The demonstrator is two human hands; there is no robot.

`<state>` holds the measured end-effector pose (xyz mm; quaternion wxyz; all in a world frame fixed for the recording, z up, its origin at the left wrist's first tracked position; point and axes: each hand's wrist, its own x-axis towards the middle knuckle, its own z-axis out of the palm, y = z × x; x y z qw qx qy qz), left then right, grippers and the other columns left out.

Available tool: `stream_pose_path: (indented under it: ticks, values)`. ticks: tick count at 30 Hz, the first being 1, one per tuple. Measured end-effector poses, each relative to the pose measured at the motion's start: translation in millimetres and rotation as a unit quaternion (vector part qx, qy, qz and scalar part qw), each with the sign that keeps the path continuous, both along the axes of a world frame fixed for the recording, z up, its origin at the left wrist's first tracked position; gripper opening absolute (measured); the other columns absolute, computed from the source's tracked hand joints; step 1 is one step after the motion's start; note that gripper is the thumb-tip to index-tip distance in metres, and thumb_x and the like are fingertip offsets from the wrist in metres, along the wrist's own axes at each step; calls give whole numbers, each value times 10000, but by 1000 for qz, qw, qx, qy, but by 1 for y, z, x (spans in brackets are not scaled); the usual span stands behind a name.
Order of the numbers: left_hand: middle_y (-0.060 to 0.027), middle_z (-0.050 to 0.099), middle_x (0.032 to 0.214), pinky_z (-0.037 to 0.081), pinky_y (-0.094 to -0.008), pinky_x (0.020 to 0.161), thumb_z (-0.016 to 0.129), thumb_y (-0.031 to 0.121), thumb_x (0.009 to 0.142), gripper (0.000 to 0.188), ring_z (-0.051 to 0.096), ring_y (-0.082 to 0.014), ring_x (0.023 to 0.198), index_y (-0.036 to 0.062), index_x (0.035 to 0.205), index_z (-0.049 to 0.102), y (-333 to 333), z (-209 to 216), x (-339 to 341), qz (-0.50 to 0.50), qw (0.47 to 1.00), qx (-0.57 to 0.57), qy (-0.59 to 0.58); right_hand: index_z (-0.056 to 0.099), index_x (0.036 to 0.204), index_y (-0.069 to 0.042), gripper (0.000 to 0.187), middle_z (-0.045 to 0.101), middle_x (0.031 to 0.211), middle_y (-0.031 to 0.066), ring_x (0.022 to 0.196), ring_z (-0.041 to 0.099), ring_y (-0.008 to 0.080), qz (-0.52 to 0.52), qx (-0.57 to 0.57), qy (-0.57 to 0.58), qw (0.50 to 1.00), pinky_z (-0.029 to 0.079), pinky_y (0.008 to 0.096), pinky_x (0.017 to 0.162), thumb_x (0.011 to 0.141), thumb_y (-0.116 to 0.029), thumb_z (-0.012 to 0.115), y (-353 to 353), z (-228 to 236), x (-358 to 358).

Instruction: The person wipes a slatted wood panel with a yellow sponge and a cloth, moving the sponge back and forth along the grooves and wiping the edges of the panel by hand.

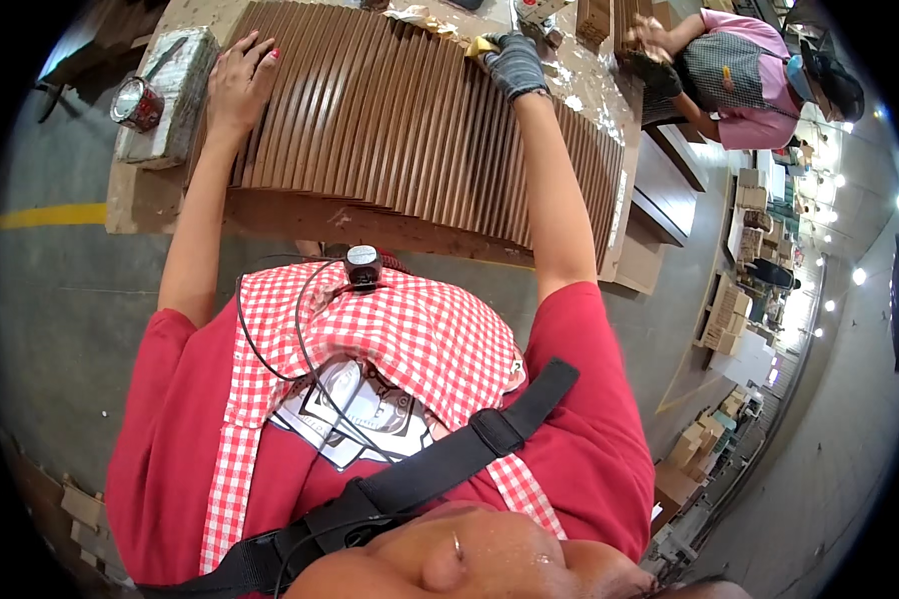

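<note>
A long row of brown wooden slats, laid side by side, spreads across the workbench in front of me. My left hand is bare and rests at the row's left side, fingers stretched out over the slats and holding nothing. At the far right part of the row, my right hand wears a grey glove. Its fingers are closed around a small yellow sponge-like pad, pressed near the slats' far ends. The pad is partly hidden by the glove.
Left of the slats, a pale-wrapped block bears a smeared open can and a flat-bladed tool. A co-worker in pink handles brown wooden pieces at the far right. Stacked cartons stand farther right.
</note>
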<state>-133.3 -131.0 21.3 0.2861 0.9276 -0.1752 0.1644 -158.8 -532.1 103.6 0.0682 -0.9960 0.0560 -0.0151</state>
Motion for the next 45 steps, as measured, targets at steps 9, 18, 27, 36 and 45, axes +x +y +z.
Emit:
stream_pose_path:
  ticks: [9,18,27,36,45]
  values:
    - [-46,426,1443,188,-424,1133,305,568,941,584,340,-264,1352,193,1312,556,3,5,-7,8,1000,6,14,649,1087,-101,284,634,1050,120,947,604,234,-12,31,134,990,502,353,893,825,-197,701,32,-12,-103]
    - [-56,430,1440,218,-423,1116,308,543,957,570,366,-260,1333,173,1315,553,0,0,-6,12,1000,28,3,661,1105,-101,344,621,1101,83,1013,572,251,60,69,162,982,456,365,966,769,-100,734,88,46,-248]
    - [-60,436,1435,250,-434,1097,288,529,973,565,370,-270,1329,166,1323,542,1,12,-11,12,998,54,0,648,1131,-80,418,619,1083,110,1036,560,291,21,166,106,980,448,382,964,726,-93,749,98,52,-258]
    - [-61,444,1427,261,-442,1095,268,556,970,594,387,-276,1317,160,1311,552,17,13,-11,14,998,57,-12,647,1130,-78,409,624,1072,105,1018,558,298,23,173,37,984,456,389,942,731,-80,739,96,54,-252]
    - [-70,454,1421,267,-447,1096,251,560,973,605,403,-281,1311,155,1302,558,31,25,-23,7,999,41,-8,660,1101,-125,362,619,1064,94,1041,554,281,44,77,-26,996,430,399,981,748,-73,721,72,24,-169]
